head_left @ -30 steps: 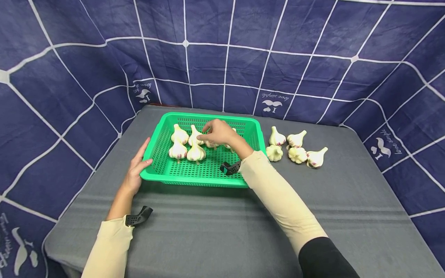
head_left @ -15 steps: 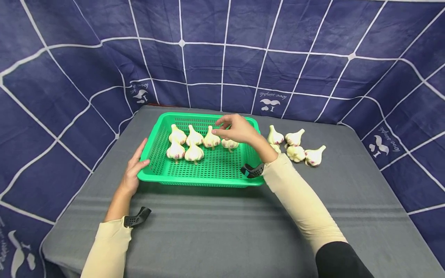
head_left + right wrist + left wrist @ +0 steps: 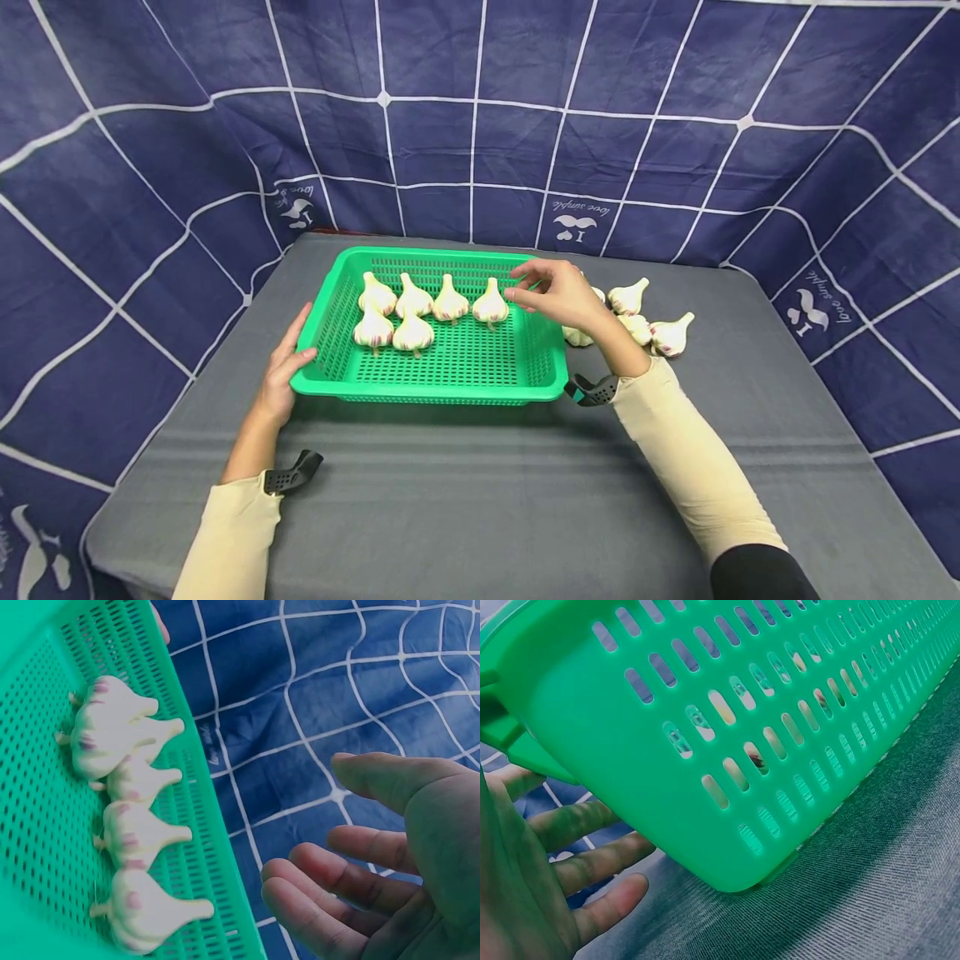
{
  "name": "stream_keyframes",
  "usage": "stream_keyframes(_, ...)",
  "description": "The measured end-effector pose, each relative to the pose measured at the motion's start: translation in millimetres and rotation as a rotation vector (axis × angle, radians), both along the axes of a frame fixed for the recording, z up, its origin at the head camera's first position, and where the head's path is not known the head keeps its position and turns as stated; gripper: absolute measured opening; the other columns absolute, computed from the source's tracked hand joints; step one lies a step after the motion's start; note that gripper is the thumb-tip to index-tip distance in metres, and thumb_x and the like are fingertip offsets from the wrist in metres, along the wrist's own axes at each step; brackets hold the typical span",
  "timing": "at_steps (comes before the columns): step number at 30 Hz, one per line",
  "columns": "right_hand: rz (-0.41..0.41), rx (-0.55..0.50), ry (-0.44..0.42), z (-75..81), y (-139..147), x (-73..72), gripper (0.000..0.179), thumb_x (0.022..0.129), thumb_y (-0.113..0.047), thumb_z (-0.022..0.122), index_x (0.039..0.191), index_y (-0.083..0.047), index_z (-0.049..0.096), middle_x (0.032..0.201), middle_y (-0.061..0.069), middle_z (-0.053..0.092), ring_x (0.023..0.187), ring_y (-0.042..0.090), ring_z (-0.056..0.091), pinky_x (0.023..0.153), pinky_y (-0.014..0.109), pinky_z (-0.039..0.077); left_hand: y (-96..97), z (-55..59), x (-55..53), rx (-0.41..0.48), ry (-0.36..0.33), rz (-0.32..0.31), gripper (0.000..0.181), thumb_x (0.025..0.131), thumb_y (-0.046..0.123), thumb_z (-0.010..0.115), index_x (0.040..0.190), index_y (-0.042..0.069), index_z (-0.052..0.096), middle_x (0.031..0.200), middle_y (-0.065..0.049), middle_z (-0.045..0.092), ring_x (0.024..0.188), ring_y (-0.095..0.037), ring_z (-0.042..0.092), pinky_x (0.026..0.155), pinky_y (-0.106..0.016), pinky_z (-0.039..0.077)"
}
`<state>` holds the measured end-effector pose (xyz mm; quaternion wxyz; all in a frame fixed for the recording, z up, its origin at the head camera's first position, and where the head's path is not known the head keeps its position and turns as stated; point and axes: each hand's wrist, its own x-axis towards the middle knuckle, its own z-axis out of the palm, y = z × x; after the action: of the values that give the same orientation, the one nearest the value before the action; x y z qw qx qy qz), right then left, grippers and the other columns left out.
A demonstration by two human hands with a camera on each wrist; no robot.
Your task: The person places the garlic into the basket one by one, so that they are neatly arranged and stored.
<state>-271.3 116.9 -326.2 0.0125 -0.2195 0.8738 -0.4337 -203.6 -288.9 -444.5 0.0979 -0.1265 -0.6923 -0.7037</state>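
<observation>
Hovering just right of a garlic bulb (image 3: pixel 491 305), right hand (image 3: pixel 562 294) with parted fingers, straight-fingered left hand (image 3: pixel 280 377) at green basket (image 3: pixel 427 391)

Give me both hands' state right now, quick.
Left hand: open, touching the basket at its rim.
Right hand: open, holding nothing.

Reads "love simple" (image 3: pixel 581 208) and "I" (image 3: pixel 580 237), upside down, on blue cloth (image 3: pixel 513 142), right of upper centre; repeats, tilted, far right.
</observation>
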Motion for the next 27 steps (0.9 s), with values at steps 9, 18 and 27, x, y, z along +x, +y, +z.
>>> stream_keyframes(9,-0.027,-0.2,-0.016,-11.0,20.9,10.3,0.034,0.091,-0.013,0.072,0.119,0.005,0.065,0.096,0.02,0.068,0.081,0.041,0.068,0.069,0.036,0.057,0.1,0.5,1.8,0.017,-0.008,0.0,0.066,0.092,0.002,0.038,0.156,0.005,0.025,0.15,-0.006,0.036,0.117,-0.006,0.046,0.097,-0.015,0.035)
stream_keyframes(18,-0.042,-0.393,0.016,-24.9,44.1,13.6,0.034,0.091,-0.002,0.068,0.118,0.016,0.06,0.09,0.019,0.068,0.072,0.018,0.07,0.067,0.033,0.057,0.9,-0.3,1.5,0.029,-0.014,0.003,0.066,0.092,0.002,0.038,0.156,0.007,0.026,0.146,-0.001,0.04,0.114,-0.009,0.049,0.095,-0.016,0.037)
stream_keyframes(27,-0.156,-0.489,0.069,-36.2,82.0,12.0,0.032,0.091,0.001,0.066,0.116,0.019,0.058,0.083,0.006,0.069,0.066,0.012,0.069,0.063,0.027,0.056,0.5,-1.1,1.5,0.028,-0.014,0.0,0.066,0.092,0.002,0.038,0.157,0.007,0.026,0.148,-0.004,0.039,0.116,-0.009,0.047,0.096,-0.016,0.036)
